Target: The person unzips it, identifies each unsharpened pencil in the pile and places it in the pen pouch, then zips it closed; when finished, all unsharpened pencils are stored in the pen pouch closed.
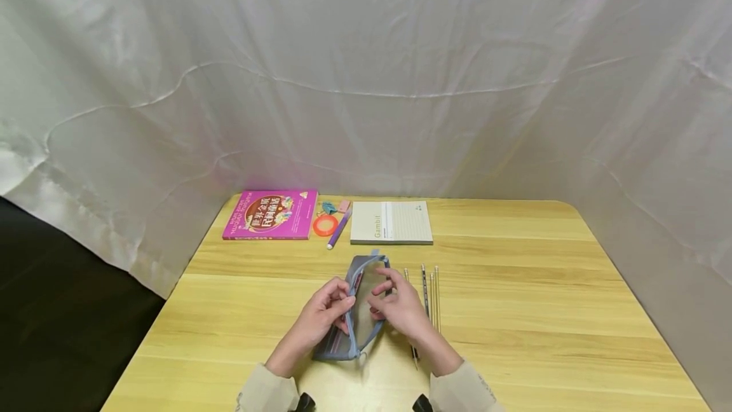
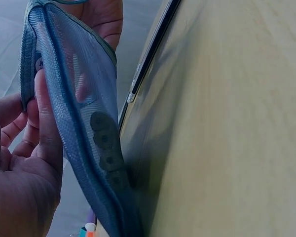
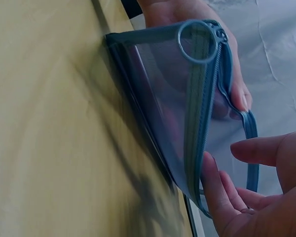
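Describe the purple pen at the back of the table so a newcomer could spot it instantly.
Start at the far edge of the wooden table, where a pink book and a cream notebook lie side by side. In the gap between them lies the purple pen, slanted, beside an orange ring; it is the only slim purple stick there.

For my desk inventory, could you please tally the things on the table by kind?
Books: 2, pink book and beige notebook
Mesh pencil pouch: 1, held open by both hands
Loose pencils: about 4
Purple pen: 1
Orange tape ring: 1
Small clip-like items: about 2, unclear
Total: about 11
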A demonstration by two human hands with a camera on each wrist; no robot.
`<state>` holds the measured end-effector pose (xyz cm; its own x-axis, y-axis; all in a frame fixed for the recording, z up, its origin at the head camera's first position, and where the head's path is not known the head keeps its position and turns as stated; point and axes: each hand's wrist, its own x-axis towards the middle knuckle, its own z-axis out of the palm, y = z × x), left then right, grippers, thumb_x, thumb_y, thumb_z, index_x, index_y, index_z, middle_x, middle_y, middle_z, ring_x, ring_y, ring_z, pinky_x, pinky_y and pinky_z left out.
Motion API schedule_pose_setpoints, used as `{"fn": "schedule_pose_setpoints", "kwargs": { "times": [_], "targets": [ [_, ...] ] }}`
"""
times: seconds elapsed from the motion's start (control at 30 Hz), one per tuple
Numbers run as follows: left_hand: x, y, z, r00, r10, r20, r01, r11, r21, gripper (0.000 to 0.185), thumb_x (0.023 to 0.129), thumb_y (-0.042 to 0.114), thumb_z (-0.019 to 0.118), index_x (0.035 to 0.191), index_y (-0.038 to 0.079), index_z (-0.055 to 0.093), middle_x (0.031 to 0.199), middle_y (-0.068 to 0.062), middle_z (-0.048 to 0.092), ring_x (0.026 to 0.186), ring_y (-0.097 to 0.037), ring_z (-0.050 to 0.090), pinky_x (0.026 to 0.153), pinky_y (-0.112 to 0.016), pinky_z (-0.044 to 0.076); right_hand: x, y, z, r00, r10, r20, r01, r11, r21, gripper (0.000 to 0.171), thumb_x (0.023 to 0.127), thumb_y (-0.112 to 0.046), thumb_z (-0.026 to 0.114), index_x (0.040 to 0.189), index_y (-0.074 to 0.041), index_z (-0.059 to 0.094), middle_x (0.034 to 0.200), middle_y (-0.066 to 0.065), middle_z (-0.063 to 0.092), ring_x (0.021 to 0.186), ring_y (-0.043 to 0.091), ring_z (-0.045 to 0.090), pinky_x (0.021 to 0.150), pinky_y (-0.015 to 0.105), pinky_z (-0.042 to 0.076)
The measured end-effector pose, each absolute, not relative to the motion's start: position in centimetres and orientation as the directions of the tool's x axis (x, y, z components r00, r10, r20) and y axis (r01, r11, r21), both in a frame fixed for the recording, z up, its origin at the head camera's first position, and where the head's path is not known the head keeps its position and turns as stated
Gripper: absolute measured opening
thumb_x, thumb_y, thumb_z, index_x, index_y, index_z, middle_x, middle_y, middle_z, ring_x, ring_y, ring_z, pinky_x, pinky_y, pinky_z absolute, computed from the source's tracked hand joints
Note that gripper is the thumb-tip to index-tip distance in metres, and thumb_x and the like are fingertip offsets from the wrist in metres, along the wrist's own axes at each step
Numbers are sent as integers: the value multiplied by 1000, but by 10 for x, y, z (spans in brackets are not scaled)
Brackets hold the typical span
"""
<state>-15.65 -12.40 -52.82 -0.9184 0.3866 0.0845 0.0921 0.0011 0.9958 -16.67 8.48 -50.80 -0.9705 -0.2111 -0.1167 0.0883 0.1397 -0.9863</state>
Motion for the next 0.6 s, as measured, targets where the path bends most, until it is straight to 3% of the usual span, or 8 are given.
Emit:
{"fn": "schedule_pose_setpoints", "kwargs": {
  "times": [0.17, 0.33, 0.43, 0.6],
  "targets": [
    [-157, -125, -528, -921, 379, 90, 98, 3, 995, 19, 106, 11, 58, 113, -6, 51, 88, 1, 56, 55, -10, 65, 53, -32, 62, -171, 93, -504, -980, -166, -106, 87, 122, -989, 60, 94, 4, 68, 149, 2, 45, 113, 23, 60, 82, 34, 73, 68, 36, 67],
    [-158, -125, -528, -922, 374, 95, 104, 3, 995, 19, 106, 10, 58, 113, -6, 52, 86, 1, 55, 54, -10, 65, 52, -33, 63, -175, 100, -502, -993, -83, -81, 70, 125, -990, 57, 92, 6, 69, 145, 0, 51, 113, 24, 60, 83, 27, 71, 70, 38, 66],
    [-158, -125, -529, -924, 370, 101, 110, 5, 994, 18, 106, 9, 59, 113, -6, 52, 86, 1, 55, 54, -10, 65, 52, -34, 63, -177, 104, -502, -998, -35, -61, 54, 170, -984, 56, 89, 5, 71, 142, 0, 54, 112, 22, 61, 90, 22, 67, 73, 31, 62],
    [-157, -125, -529, -925, 365, 110, 118, 1, 993, 18, 105, 9, 59, 112, -6, 52, 85, 2, 55, 53, -11, 65, 51, -35, 62, -178, 107, -505, -998, -18, -55, 50, 215, -975, 54, 90, 2, 72, 141, 0, 56, 116, 22, 61, 102, 27, 63, 82, 28, 57]
  ]
}}
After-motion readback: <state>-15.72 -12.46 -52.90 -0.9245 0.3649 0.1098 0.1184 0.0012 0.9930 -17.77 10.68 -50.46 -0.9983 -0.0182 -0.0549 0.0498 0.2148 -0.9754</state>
